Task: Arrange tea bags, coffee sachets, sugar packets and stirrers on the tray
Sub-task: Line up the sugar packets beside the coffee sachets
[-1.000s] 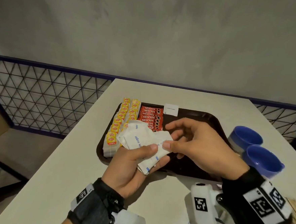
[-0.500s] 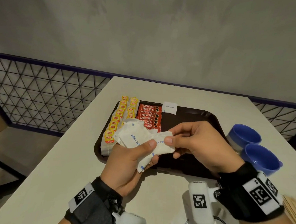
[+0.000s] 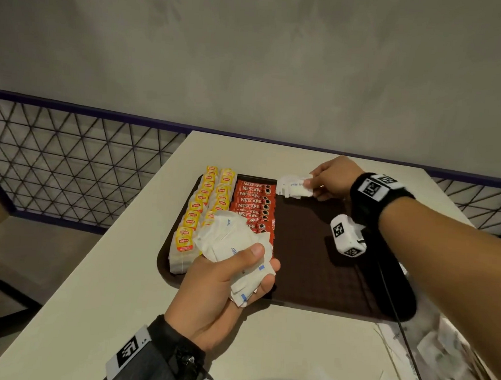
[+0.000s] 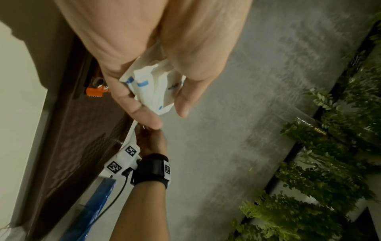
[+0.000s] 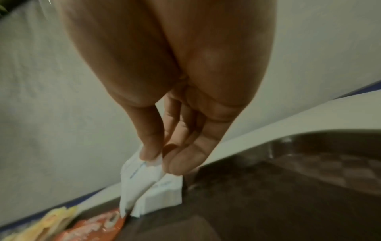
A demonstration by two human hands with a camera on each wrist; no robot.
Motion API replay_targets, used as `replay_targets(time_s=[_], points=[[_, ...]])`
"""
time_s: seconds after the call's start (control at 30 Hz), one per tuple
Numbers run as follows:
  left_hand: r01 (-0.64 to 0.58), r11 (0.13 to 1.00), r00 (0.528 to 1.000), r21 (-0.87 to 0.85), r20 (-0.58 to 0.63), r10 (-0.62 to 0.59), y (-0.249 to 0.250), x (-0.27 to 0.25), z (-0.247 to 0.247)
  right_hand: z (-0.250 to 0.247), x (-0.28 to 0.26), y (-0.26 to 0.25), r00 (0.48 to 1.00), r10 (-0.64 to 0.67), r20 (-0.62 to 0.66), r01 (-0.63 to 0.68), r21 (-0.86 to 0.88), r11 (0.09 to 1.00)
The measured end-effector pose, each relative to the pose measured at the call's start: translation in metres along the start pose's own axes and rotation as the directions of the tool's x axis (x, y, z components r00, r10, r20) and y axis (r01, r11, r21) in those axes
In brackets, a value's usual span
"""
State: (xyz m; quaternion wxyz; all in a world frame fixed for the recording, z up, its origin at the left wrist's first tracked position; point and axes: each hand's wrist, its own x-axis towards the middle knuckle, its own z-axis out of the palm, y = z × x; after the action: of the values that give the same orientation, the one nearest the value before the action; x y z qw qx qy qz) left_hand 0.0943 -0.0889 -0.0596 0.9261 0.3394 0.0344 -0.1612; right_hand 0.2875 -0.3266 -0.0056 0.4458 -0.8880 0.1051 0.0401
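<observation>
A dark brown tray (image 3: 326, 272) lies on the white table. Two rows of yellow tea bags (image 3: 203, 204) fill its left side, with red coffee sachets (image 3: 252, 205) beside them. My left hand (image 3: 231, 280) grips a bunch of white sugar packets (image 3: 230, 245) (image 4: 152, 88) above the tray's near left part. My right hand (image 3: 327, 180) (image 5: 160, 156) reaches to the tray's far edge and pinches a white sugar packet (image 3: 295, 187) (image 5: 140, 176) over another packet (image 5: 163, 195) lying there.
More white sugar packets (image 3: 426, 368) lie loose on the table at the near right. A blue cup (image 4: 90, 210) shows beside the tray in the left wrist view. A wire mesh railing (image 3: 67, 159) runs behind the table's left edge.
My right hand pulled one sugar packet from the bunch in my left hand and carried it forward to the tray's far edge. My left hand stayed near the tray's front.
</observation>
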Motion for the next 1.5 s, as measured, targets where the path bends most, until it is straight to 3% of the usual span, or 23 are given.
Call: replay_targets(time_s=[0.27, 0.67, 0.77, 0.87, 1.0, 1.07, 1.2, 1.33, 1.5], points=[[0.042, 0.999, 0.999, -0.014, 0.024, -0.042, -0.002, 0.0, -0.001, 0.027, 0.032, 0.007, 0.994, 0.087, 0.067, -0.08, -0.097, 0.992], [0.096, 0.986, 0.995, -0.136, -0.006, -0.098, 0.002, -0.002, 0.001, 0.025, 0.036, 0.003, 0.991, 0.125, -0.043, -0.131, -0.201, 0.971], [0.076, 0.975, 0.997, -0.209, 0.0, -0.078, 0.005, -0.003, 0.0, 0.014, 0.018, -0.012, 0.995, 0.085, -0.041, -0.091, -0.169, 0.981], [0.062, 0.974, 0.998, -0.218, 0.03, -0.056, 0.006, -0.005, 0.003, 0.006, -0.025, -0.037, 0.998, -0.063, -0.031, 0.058, -0.132, 0.989], [0.059, 0.982, 0.998, -0.18, 0.046, -0.051, 0.003, -0.004, 0.005, 0.009, -0.107, -0.055, 0.956, -0.272, 0.107, 0.282, -0.084, 0.956], [0.057, 0.988, 0.997, -0.141, 0.056, -0.05, 0.002, -0.003, 0.003, 0.012, -0.144, -0.051, 0.932, -0.319, 0.173, 0.333, -0.053, 0.942], [0.032, 0.999, 0.997, -0.008, 0.07, -0.032, 0.002, -0.004, 0.003, 0.019, -0.197, -0.032, 0.915, -0.361, 0.182, 0.353, 0.078, 0.933], [-0.026, 0.987, 0.993, 0.16, 0.119, 0.007, -0.001, -0.005, -0.001, 0.024, -0.212, -0.014, 0.932, -0.344, 0.111, 0.326, 0.157, 0.932], [-0.051, 0.964, 0.988, 0.263, 0.153, 0.01, -0.012, -0.003, -0.004, 0.02, -0.211, 0.0, 0.922, -0.331, 0.2, 0.322, 0.079, 0.943]])
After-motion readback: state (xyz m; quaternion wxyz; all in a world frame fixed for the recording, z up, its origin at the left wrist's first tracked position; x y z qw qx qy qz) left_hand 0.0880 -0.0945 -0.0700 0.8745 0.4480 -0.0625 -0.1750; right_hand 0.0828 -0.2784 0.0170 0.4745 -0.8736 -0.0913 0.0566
